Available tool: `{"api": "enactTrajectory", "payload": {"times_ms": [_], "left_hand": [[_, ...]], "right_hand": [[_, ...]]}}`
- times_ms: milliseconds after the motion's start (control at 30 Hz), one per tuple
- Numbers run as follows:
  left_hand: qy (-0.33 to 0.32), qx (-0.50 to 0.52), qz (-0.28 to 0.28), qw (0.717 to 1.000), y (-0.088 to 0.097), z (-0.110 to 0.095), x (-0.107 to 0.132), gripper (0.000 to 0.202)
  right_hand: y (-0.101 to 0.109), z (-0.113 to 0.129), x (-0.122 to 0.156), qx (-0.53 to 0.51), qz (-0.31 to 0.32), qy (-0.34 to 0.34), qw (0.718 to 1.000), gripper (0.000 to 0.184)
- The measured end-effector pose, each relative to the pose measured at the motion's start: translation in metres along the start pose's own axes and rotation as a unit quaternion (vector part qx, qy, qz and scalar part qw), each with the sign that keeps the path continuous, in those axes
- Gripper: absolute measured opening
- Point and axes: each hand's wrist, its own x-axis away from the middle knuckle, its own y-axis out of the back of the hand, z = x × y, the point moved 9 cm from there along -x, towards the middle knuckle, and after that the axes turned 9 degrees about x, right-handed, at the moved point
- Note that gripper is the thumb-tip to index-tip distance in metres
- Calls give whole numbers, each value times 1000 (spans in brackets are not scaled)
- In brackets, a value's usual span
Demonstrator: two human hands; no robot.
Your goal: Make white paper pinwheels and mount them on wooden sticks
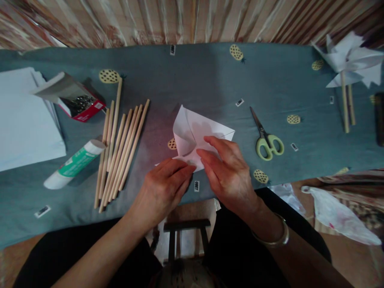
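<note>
pressing a folded white paper piece (195, 134) flat near the front edge of the teal worktop (210, 76). left hand (163, 186) lying with fingers (180, 170) stretched out, tips pinning the near left corner of the paper. right hand (226, 168) bent over the near right part, fingers (210, 152) lightly curled, holding a flap down rather than gripping it.

likely trouble: flaps springing open if either pressure lifts; a crooked crease if the sheet slides on the cloth; paper slipping off the front edge, being so close to it.

counted: one pair of green-handled scissors (267, 138) just right of the paper; one glue tube (73, 164) at left; about nine wooden sticks (120, 148) beside the tube, exact number hard to tell where overlapping; one open box of pins (76, 102); one stack of white sheets (25, 120) far left; finished pinwheels (351, 60) far right, seemingly two by their two sticks.
</note>
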Motion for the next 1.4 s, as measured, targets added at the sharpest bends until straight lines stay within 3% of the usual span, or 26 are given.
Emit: {"api": "enactTrajectory", "payload": {"times_ms": [733, 900, 1000, 1100, 1400], "left_hand": [[-5, -10, -5, 1000, -1, -2, 1, 18], [1, -22, 1, 1000, -3, -2, 5, 19], [-6, -27, -5, 1000, -3, -3, 6, 19], [-12, -34, -15, 999, -3, -3, 6, 19], [-13, -38, -18, 999, -4, -3, 4, 17]], "right_hand": [[-10, 1, 0, 0, 10, 12, 1000, 29], [14, -27, -10, -72, -26, -34, 997, 37], [19, -52, -18, -23, -49, -76, 996, 35], [11, -61, -26, 15, -31, -75, 997, 37], [9, -15, -11, -26, 21, 26, 999, 37]]}}
